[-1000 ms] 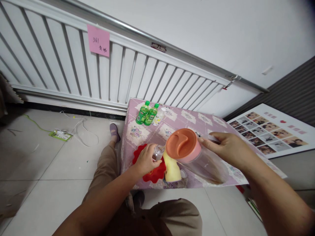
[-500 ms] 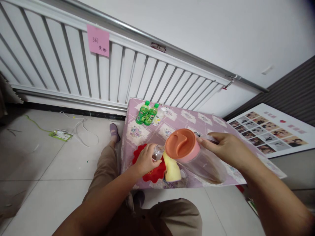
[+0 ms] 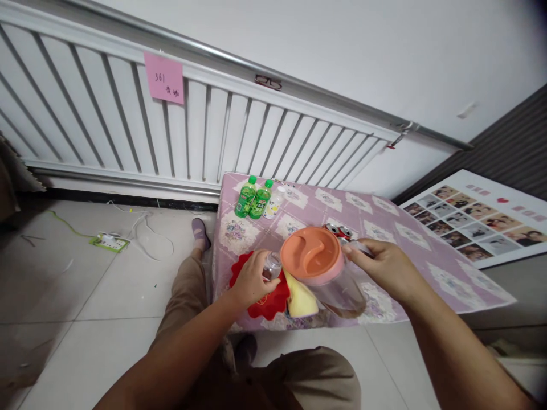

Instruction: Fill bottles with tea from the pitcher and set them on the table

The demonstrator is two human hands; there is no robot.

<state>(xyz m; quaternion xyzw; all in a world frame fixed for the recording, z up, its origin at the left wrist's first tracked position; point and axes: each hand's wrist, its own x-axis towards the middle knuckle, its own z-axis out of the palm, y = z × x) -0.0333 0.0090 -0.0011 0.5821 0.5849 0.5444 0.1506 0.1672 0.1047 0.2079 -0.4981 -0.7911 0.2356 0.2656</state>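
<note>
My left hand (image 3: 253,280) is wrapped round a small clear glass jar (image 3: 272,265) above a red scalloped mat (image 3: 267,307). My right hand (image 3: 380,265) grips the handle of a clear pitcher (image 3: 342,293) with an orange lid (image 3: 310,252). The pitcher is tilted, its lid end towards the jar, with a little brownish liquid near its base. Lid and jar are close together; whether they touch I cannot tell. A yellow cloth (image 3: 301,299) lies partly beneath the pitcher, beside the mat.
Two green bottles (image 3: 245,198) and a white bottle (image 3: 274,204) stand at the back left of the cloth-covered table (image 3: 405,256). Red cans (image 3: 344,232) are behind the pitcher. A radiator (image 3: 196,131) runs along the wall; a photo board (image 3: 478,219) leans at the right.
The pitcher's base has come left and lower, so it looks steeper, and its lid has shifted slightly left. The red cans now show more behind it. My left hand has stayed nearly still.
</note>
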